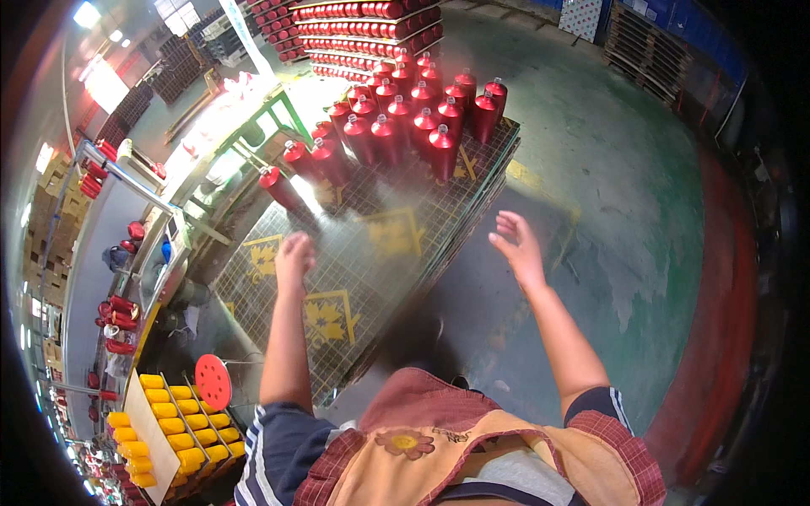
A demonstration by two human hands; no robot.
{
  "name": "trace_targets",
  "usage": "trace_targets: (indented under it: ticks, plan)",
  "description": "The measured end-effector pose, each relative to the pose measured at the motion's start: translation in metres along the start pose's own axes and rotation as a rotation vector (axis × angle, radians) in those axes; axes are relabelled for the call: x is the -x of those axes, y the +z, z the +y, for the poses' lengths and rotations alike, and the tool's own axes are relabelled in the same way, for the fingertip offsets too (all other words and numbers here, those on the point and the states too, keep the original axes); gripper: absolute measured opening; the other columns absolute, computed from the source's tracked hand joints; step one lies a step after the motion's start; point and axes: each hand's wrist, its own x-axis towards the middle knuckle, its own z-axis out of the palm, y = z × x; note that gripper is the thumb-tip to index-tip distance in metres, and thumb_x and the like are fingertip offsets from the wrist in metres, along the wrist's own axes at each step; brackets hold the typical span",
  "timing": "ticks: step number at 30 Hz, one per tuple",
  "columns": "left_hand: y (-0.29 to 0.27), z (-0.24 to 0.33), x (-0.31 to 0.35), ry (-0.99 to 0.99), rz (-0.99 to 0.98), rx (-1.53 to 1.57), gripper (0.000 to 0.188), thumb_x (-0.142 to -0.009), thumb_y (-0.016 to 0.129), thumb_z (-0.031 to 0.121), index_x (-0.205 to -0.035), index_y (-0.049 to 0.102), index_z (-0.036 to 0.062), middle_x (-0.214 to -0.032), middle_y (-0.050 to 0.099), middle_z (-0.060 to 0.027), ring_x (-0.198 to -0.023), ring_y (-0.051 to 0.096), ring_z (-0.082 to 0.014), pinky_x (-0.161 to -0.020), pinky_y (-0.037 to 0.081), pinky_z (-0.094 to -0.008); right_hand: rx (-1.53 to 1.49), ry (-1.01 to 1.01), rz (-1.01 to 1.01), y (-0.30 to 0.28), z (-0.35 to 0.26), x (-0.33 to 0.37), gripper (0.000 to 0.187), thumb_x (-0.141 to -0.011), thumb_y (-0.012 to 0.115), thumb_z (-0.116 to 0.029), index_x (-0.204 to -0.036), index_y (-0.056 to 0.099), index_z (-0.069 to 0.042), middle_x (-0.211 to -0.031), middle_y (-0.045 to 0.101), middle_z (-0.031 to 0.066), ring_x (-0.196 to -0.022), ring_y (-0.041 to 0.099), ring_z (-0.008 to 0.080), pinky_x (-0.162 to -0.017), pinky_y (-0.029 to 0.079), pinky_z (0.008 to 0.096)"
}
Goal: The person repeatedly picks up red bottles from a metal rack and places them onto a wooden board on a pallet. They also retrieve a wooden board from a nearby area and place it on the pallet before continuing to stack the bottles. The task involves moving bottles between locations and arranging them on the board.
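Note:
Both of my hands are raised in front of me with nothing visible in them. My left hand is over the near part of a dark sheet with a grid and yellow leaf prints, its fingers loosely bent and slightly blurred. Out past the sheet's right edge, my right hand has its thumb and fingers apart. Several shiny red bottles stand upright in a group at the sheet's far end. One red bottle stands at the left of the group, nearer my left hand. Neither hand touches a bottle.
Layered stacks of red bottles rise behind the group. A workbench with red pieces runs along the left. Yellow cylinders fill a rack near a red round stool. Wooden pallets stand at the far right.

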Motion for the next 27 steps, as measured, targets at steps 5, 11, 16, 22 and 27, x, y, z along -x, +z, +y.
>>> trace_targets:
  ticks: [5, 11, 16, 22, 27]
  plan:
    - [0.062, -0.001, -0.21, 0.232, 0.001, -0.004, 0.032, -0.088, 0.069, 0.016, -0.116, 0.062, 0.0038, -0.096, 0.066, -0.0013, -0.076, 0.054, -0.007, -0.062, 0.042, -0.0219, 0.102, -0.101, -0.027, 0.038, 0.019, -0.148, 0.053, -0.08, 0.077, -0.015, -0.129, 0.056, -0.011, -0.127, 0.058, 0.0088, -0.118, 0.054, 0.0196, -0.097, 0.047, 0.0362]
    - [0.137, -0.013, -0.369, 0.49, 0.183, -0.467, 0.027, -0.079, 0.075, 0.024, -0.103, 0.074, 0.0102, -0.105, 0.071, -0.0093, -0.095, 0.066, -0.0148, -0.089, 0.047, -0.0291, 0.37, -0.185, 0.005, 0.099, 0.074, -0.315, 0.05, -0.077, 0.078, -0.014, -0.124, 0.06, -0.011, -0.125, 0.059, 0.0071, -0.117, 0.055, 0.0202, -0.096, 0.048, 0.0335]
    - [0.137, -0.027, -0.393, 0.526, 0.17, -0.505, 0.017, -0.083, 0.072, 0.021, -0.095, 0.073, 0.0099, -0.091, 0.073, -0.0066, -0.081, 0.068, -0.0146, -0.082, 0.052, -0.0322, 0.294, -0.192, -0.057, 0.128, 0.1, -0.352, 0.036, -0.082, 0.072, -0.005, -0.116, 0.065, -0.01, -0.111, 0.06, 0.0026, -0.094, 0.062, 0.0116, -0.082, 0.051, 0.0255]
    - [0.165, -0.02, -0.391, 0.761, -0.139, -0.422, 0.048, -0.081, 0.078, 0.018, -0.123, 0.06, 0.0047, -0.07, 0.057, 0.0026, -0.057, 0.052, -0.0061, -0.05, 0.041, -0.0244, 0.209, 0.009, -0.022, 0.149, 0.092, -0.377, 0.047, -0.083, 0.075, -0.01, -0.124, 0.054, -0.002, -0.069, 0.053, -0.004, -0.057, 0.047, 0.0025, -0.052, 0.039, 0.0191]
    - [0.194, -0.003, -0.375, 0.19, -0.294, -0.423, 0.035, -0.081, 0.074, 0.019, -0.113, 0.067, 0.0072, -0.077, 0.064, -0.004, -0.065, 0.058, -0.011, -0.06, 0.045, -0.029, 0.226, 0.168, -0.158, 0.151, 0.09, -0.399, 0.025, -0.084, 0.073, -0.01, -0.107, 0.065, -0.004, -0.071, 0.057, -0.0047, -0.058, 0.048, 0.0037, -0.054, 0.041, 0.0226]
